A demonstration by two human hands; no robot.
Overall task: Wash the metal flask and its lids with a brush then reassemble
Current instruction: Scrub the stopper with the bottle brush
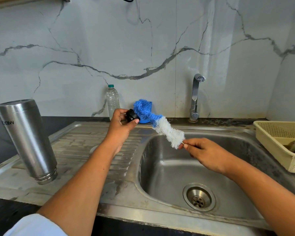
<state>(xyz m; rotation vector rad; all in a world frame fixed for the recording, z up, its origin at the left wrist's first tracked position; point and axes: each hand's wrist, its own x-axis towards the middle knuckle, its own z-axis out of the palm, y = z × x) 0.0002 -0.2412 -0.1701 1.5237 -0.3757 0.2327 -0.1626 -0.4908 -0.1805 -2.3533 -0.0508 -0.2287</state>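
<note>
Left hand [119, 129] fingers [120, 111] curled round black lid [131, 116]. Right hand [206, 154] pinches brush [162, 126] at handle tip, bristles against lid. Flask [26, 138] mouth-down on drainboard [85, 138], well left. Risks: thin pinch lets brush twist; wet lid slips into sink [169, 167]; left elbow topples flask.

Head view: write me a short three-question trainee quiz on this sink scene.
1. True or false: the cylindrical steel flask stands mouth-down on the ribbed steel drainboard.
2. Which hand holds the small black lid? A: left hand. B: right hand.
3. Fill in: the fluffy blue-and-white bottle brush meets the lid with its ____ bristles.
Key: 1 true; 2 A; 3 blue.
</note>
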